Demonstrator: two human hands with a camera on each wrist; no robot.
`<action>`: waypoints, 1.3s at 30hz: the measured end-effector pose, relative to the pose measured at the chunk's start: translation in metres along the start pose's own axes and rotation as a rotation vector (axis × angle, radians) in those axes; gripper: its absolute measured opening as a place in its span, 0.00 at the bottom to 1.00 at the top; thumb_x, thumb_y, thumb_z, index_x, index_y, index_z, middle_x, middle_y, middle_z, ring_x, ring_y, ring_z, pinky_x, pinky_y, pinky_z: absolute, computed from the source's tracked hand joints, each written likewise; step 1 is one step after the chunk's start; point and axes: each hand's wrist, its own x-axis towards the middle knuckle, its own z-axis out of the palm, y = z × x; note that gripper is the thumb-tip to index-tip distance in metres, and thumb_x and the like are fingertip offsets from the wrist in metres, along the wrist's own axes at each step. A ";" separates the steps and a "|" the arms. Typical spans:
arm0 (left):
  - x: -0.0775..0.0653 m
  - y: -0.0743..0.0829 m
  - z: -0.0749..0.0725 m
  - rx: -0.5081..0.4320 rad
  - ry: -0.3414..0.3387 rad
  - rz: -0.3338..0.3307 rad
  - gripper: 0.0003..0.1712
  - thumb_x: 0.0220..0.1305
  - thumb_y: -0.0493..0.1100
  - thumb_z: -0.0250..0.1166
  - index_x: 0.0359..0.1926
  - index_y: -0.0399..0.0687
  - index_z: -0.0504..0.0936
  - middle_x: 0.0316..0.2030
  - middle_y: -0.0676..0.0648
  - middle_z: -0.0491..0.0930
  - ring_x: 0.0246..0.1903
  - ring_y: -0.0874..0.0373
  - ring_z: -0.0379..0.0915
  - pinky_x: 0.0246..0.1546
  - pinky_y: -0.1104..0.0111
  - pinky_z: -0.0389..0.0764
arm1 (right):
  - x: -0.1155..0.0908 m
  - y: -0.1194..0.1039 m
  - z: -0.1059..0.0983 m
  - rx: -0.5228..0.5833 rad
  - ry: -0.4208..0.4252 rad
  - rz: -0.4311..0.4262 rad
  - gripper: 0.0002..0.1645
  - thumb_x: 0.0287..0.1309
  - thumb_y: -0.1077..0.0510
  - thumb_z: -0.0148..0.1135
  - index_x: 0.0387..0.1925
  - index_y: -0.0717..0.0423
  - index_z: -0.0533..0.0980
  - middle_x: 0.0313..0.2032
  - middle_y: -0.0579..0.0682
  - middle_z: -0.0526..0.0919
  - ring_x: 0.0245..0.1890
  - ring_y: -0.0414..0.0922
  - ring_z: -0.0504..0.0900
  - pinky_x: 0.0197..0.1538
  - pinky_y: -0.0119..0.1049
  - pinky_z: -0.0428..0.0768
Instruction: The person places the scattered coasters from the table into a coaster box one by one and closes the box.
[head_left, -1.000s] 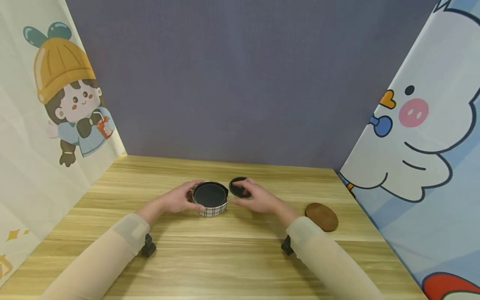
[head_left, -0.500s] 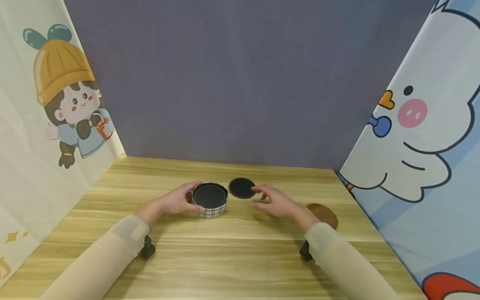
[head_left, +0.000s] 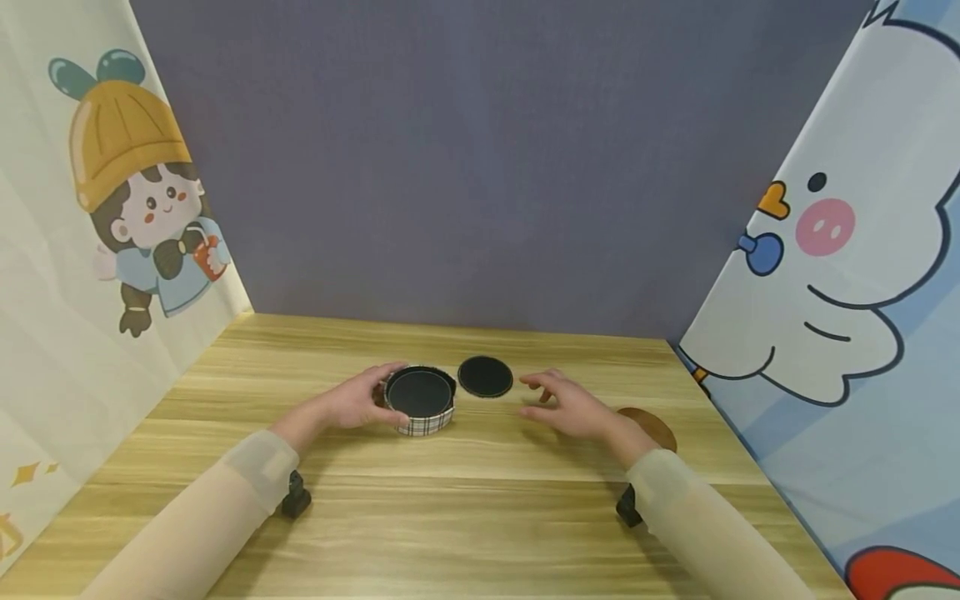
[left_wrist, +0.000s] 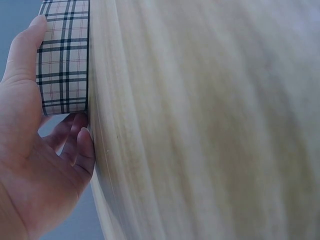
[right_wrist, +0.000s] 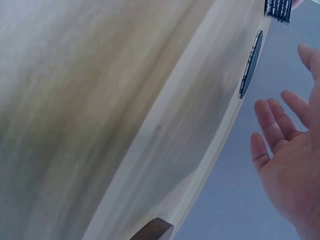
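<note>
A round plaid holder [head_left: 426, 423] stands on the table, its sides checked in white and black. Inside lies a black disc [head_left: 420, 393], and the holder's right side has a dark gap. My left hand [head_left: 360, 398] grips the holder from the left, thumb at the front and fingers behind; in the left wrist view the thumb presses the plaid side [left_wrist: 64, 60]. To the right of the holder a black round coaster [head_left: 485, 377] with a pale edge lies flat. My right hand [head_left: 573, 407] hovers right of the coaster, holding nothing, fingers loosely bent and apart from it.
A brown round disc [head_left: 651, 427] lies at the right, partly hidden behind my right forearm. The wooden table [head_left: 450, 517] meets a grey-blue back wall [head_left: 465, 167]. Printed cartoon panels flank both sides.
My right hand has let go of the black coaster and drawn away to the right; the coaster stays flat on the table. My left hand and the holder have hardly moved.
</note>
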 end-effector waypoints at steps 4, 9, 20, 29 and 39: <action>-0.001 0.000 0.000 0.010 0.002 -0.008 0.64 0.65 0.49 0.83 0.87 0.36 0.52 0.73 0.28 0.71 0.64 0.39 0.81 0.69 0.48 0.81 | 0.000 0.000 -0.001 -0.003 0.000 -0.003 0.42 0.77 0.40 0.68 0.82 0.54 0.68 0.70 0.59 0.77 0.56 0.49 0.81 0.59 0.52 0.83; -0.001 -0.001 0.000 0.022 0.007 -0.013 0.65 0.64 0.50 0.83 0.87 0.36 0.51 0.73 0.28 0.71 0.65 0.38 0.81 0.69 0.45 0.80 | 0.000 -0.001 0.000 0.003 0.000 0.000 0.42 0.77 0.40 0.68 0.81 0.54 0.69 0.70 0.59 0.77 0.57 0.49 0.81 0.60 0.52 0.83; -0.001 0.001 0.000 0.013 0.005 -0.018 0.64 0.64 0.49 0.83 0.87 0.35 0.51 0.72 0.28 0.73 0.64 0.40 0.82 0.68 0.47 0.82 | 0.016 -0.002 0.011 0.053 -0.026 -0.002 0.35 0.78 0.44 0.67 0.79 0.47 0.73 0.73 0.57 0.73 0.63 0.54 0.79 0.65 0.58 0.82; -0.002 0.000 0.000 0.001 0.007 -0.018 0.64 0.64 0.48 0.83 0.87 0.35 0.52 0.72 0.27 0.73 0.65 0.38 0.81 0.69 0.45 0.81 | 0.049 0.001 0.017 0.026 -0.030 0.035 0.35 0.79 0.40 0.65 0.81 0.39 0.72 0.78 0.62 0.68 0.77 0.62 0.69 0.76 0.68 0.71; -0.001 0.001 0.000 0.003 0.009 -0.015 0.63 0.64 0.48 0.83 0.87 0.36 0.53 0.72 0.27 0.73 0.65 0.37 0.81 0.69 0.45 0.81 | 0.077 -0.006 0.024 -0.006 -0.054 0.098 0.37 0.77 0.37 0.66 0.81 0.34 0.71 0.84 0.62 0.61 0.84 0.67 0.58 0.82 0.70 0.61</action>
